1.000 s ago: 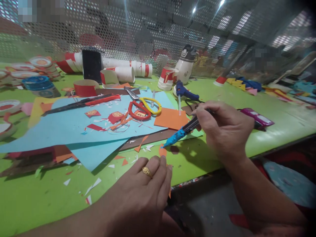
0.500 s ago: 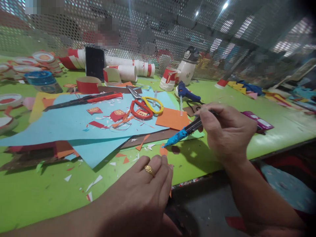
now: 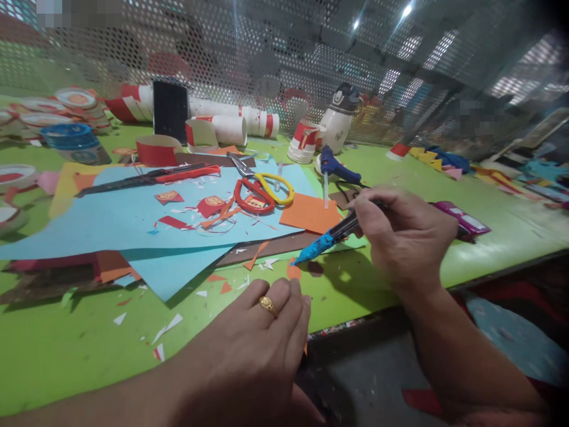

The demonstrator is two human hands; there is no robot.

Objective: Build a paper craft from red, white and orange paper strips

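Head view: almost no change from half a second ago, just a slight camera shift. Right hand (image 3: 406,237) still grips the blue-tipped pen (image 3: 326,239), tip at the far side of the orange disc (image 3: 293,272), near the bench's (image 3: 98,350) front edge. Left hand (image 3: 260,335) has fingers together, tips by the disc's near side; can't tell if they're pinching anything. Looks like mid-mark, no visible progress.

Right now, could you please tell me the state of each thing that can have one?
Right hand: closed around pen
Left hand: fingertips at orange disc
Pen: slanted, blue toward tip
Scissors: lying, handles apart
Phone: upright, screen dark
Bottle: upright, capped
Glue gun: stick poking out, power unclear
Paint jar: upright, lid unclear
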